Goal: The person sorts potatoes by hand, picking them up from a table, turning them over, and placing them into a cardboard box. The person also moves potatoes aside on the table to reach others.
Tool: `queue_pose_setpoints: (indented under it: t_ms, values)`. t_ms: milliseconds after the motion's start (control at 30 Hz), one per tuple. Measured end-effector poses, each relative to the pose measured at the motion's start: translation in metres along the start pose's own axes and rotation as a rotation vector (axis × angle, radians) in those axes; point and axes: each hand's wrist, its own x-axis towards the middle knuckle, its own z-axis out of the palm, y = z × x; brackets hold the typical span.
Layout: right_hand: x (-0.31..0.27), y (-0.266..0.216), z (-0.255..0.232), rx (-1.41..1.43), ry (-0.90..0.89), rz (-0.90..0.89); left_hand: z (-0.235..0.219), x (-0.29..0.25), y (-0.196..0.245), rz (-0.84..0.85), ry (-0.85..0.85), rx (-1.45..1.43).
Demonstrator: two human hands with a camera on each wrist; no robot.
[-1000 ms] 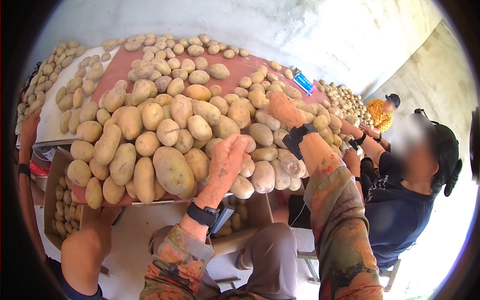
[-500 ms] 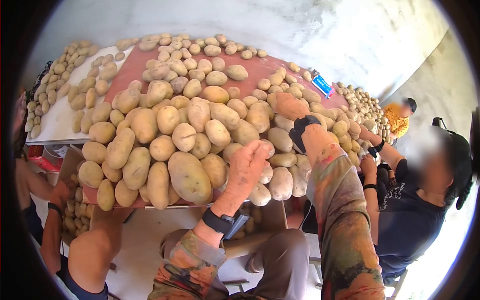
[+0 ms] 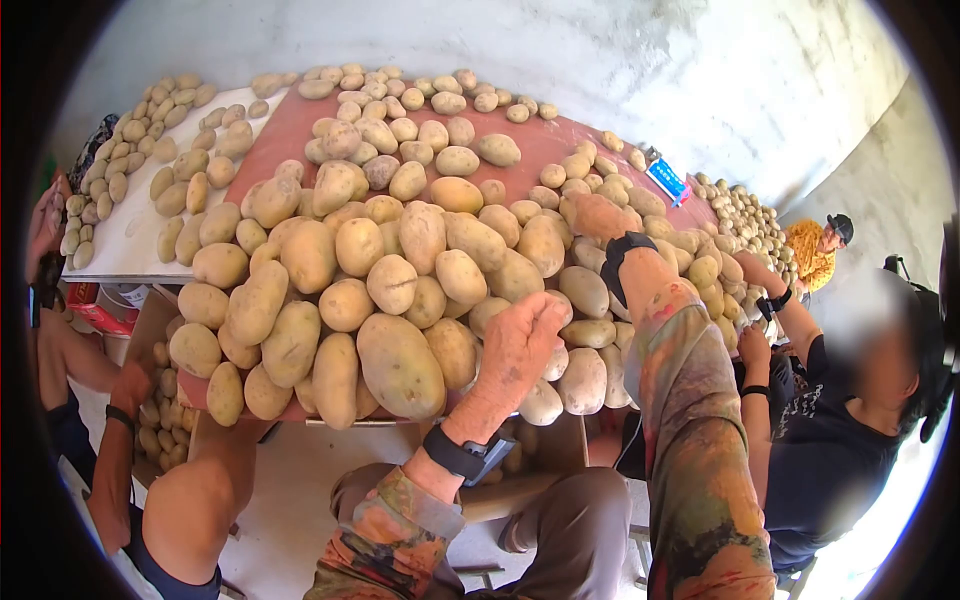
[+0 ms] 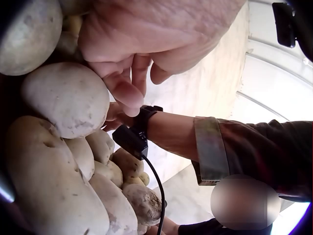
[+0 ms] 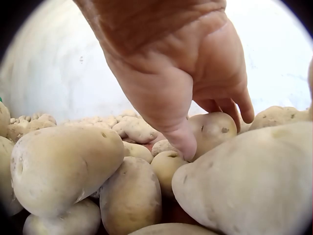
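Note:
In the head view a large heap of potatoes covers the near part of a reddish board. My right hand reaches over the far side of the heap. The right wrist view shows its thumb and fingers round a potato, among others lying close by. My left hand hovers at the heap's near edge, its fingers loosely curled. Seen from the left wrist, those fingers hold nothing and hang beside a pale potato.
A cardboard box stands under the board's front edge; another with potatoes is at the left. People sit on both sides, the nearer one in a dark shirt. A blue packet lies at the back, near the wall.
The head view has swung left, so everything sits further right. My right hand has moved slightly farther back over the heap. The left neighbour's hand has dropped from the table toward the box.

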Motion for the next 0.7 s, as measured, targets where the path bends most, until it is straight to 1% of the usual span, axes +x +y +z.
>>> queue_pose_setpoints:
  t_ms: [100,167,200,300,400,500,633,667,700]
  values:
    - [-0.005,-0.004,-0.003,-0.02,-0.002,0.028,0.0,0.0,0.002,-0.007,0.003,-0.012]
    - [0.009,0.007,0.009,-0.036,0.042,0.033,0.001,0.0,0.001,0.0,0.003,-0.032]
    - [0.008,0.003,0.006,-0.043,0.063,0.035,0.0,0.001,0.0,0.003,0.003,-0.042]
    - [-0.007,-0.001,0.0,0.083,0.139,0.065,0.0,0.002,-0.001,0.015,-0.002,-0.02]
    - [0.006,0.014,0.011,0.072,0.284,-0.089,0.0,0.002,0.0,0.012,-0.008,-0.003]
    - [0.026,0.032,0.03,0.057,0.513,-0.212,0.001,0.002,0.0,0.044,-0.001,-0.011]
    - [-0.004,0.015,-0.002,-0.084,0.476,-0.195,0.001,0.002,0.0,0.058,-0.004,-0.014]
    - [-0.006,0.018,-0.001,-0.014,0.516,-0.215,0.001,0.001,0.003,0.044,-0.007,0.024]
    - [-0.011,0.02,-0.004,0.001,0.507,-0.238,0.0,0.0,0.005,0.034,-0.011,0.029]
